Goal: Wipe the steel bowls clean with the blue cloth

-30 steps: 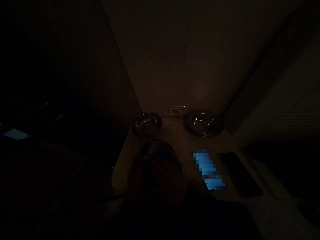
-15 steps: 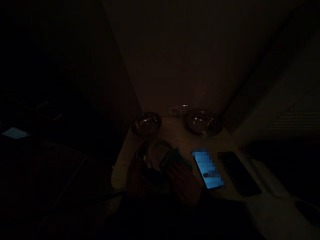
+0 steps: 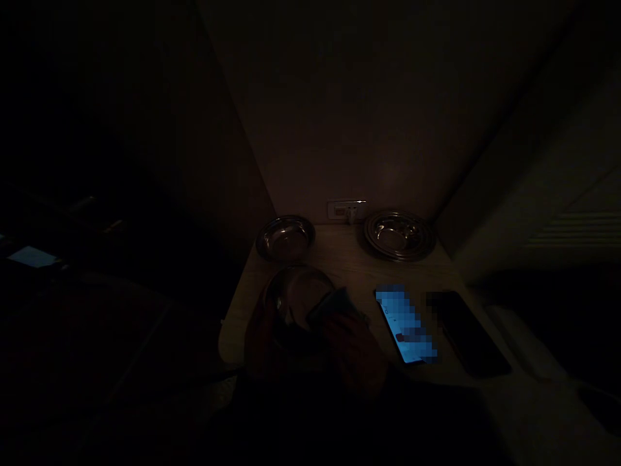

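Head view: the bowl (image 3: 297, 303) is over the tabletop (image 3: 344, 265), toward eight o'clock. Work on it looks unfinished, since the cloth (image 3: 336, 303) lies at its three-o'clock side; darkness hides how much is left. The right hand's (image 3: 356, 353) fingers, close together, hold the cloth. The left hand (image 3: 261, 340) touches the bowl at eight o'clock; its fingers' spread I cannot tell.
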The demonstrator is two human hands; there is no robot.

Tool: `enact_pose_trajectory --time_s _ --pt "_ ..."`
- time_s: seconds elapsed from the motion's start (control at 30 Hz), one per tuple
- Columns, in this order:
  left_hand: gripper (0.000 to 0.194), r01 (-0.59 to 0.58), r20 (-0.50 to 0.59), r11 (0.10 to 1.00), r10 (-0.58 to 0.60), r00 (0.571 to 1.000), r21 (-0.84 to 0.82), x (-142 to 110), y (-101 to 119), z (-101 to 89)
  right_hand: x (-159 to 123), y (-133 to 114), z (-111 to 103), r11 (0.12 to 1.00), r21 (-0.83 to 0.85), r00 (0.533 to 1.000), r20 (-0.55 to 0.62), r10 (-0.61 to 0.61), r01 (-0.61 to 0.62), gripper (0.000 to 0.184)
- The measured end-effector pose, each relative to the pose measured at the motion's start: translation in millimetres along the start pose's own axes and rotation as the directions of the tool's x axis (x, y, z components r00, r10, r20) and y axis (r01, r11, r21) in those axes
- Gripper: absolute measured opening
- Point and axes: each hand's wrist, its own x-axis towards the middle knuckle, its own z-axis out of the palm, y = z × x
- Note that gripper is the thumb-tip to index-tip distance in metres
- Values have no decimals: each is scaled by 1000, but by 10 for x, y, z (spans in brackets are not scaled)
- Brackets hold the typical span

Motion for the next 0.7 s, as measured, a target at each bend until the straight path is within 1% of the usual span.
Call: enact_pose_trajectory --time_s 0.1,0.2,0.27,0.33,0.4,0.43,0.5,0.57,0.63,0.7 --pt "43 18 -2 1000 -18 1000 -7 1 -20 80 191 -20 70 1000 13 998 -57 16 -15 36" --pt "42 24 -23 1000 -24 999 -6 -6 -29 86 316 -67 134 999 42 997 -72 8 -5 35" --pt "43 30 -42 1000 -30 999 -3 -15 -37 68 254 -104 131 999 44 998 -65 0 3 35" --pt "43 41 -52 999 -41 998 1 -26 -47 63 130 -136 104 999 36 999 -44 3 -2 37" --pt "43 50 -45 999 -50 998 0 -38 -51 80 53 -148 79 1000 18 999 -38 18 -17 39" --pt "44 53 -33 999 -53 998 -2 -44 -47 94 58 -140 75 999 8 999 -41 32 -32 39" --pt "45 58 -7 998 -58 998 -4 -55 -29 120 158 -85 86 998 -13 996 -61 58 -59 38" --pt "46 59 9 998 -59 998 -2 -65 -2 134 330 19 110 994 -39 993 -70 95 -97 37" --pt "46 55 21 998 -55 998 2 -73 21 138 487 123 132 984 -70 986 -62 158 -162 36" --pt "46 51 32 999 -51 998 1 -79 32 137 559 159 145 971 -89 975 -62 216 -220 36"
